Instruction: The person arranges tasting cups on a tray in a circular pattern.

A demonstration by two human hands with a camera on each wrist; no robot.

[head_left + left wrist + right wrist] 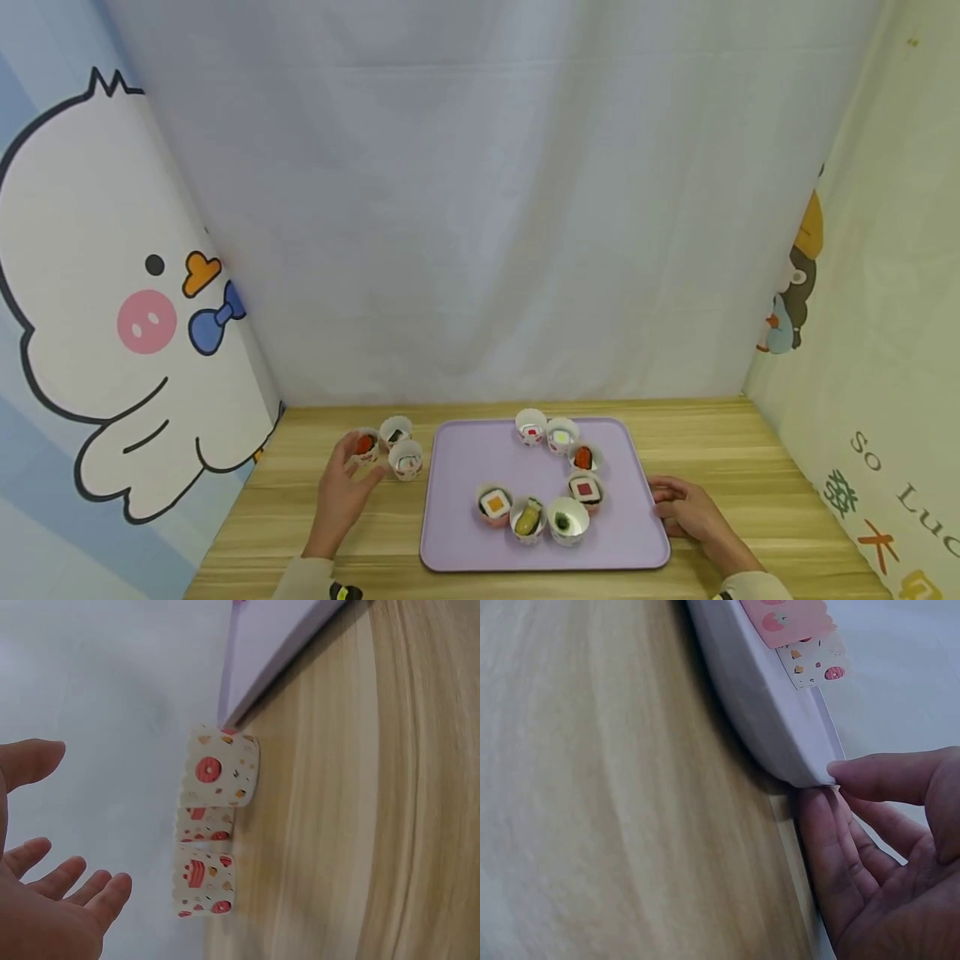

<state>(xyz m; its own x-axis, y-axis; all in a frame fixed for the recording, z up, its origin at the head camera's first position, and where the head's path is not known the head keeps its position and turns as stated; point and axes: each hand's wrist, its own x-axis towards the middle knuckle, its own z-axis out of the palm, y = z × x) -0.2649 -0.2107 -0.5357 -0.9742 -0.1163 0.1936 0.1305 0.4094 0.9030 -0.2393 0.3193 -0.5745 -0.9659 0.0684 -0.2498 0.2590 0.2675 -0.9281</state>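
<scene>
My left hand [343, 493] reaches toward three paper baking cups left of the tray. Its fingers are spread and hold nothing; the left wrist view shows them apart from the cups. Nearest is a cup with an orange-topped piece [365, 445]; beside it stand a cup with a dark-wrapped piece [395, 431] and a cup with a whitish piece [406, 461]. My right hand [692, 508] pinches the right rim of the lilac tray [459, 492], thumb [862, 774] on top and fingers against the edge from below.
Several paper cups with sushi-like pieces stand on the tray, among them one with an orange-yellow topping [528, 521] and one with a green bit [567, 523]. The wooden table [247, 550] meets a pale curtain [480, 250] behind; printed cloths hang on both sides.
</scene>
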